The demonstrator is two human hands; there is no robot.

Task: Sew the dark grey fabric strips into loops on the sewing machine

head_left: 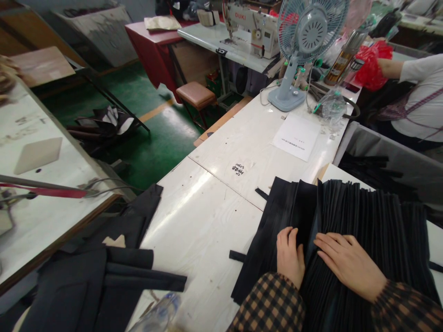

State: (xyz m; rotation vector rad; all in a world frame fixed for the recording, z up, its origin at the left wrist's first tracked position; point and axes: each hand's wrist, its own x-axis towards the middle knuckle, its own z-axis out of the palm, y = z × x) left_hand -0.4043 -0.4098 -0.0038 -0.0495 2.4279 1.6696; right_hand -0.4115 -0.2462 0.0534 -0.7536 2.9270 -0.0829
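Observation:
A thick row of dark cloth panels [367, 207] stands on edge, packed close together, at the right of the white table. My right hand [349, 263] rests on the edges of this row, its fingers stretched out over the cloth. To its left, several dark panels [266, 240] lean over in a flatter, overlapping layer. My left hand [290, 256] is on this layer beside the gap, fingers bent around a dark panel; its fingertips are partly hidden against the cloth. Both wrists are in checked sleeves.
The white table [207, 207] carries a fan [290, 87], a printed sheet [297, 136] and a plastic bottle [332, 106]. More dark cloth [79, 286] lies at the lower left. A sewing machine [252, 30] and a stool [196, 96] stand beyond. A co-worker's arm [392, 69] is at right.

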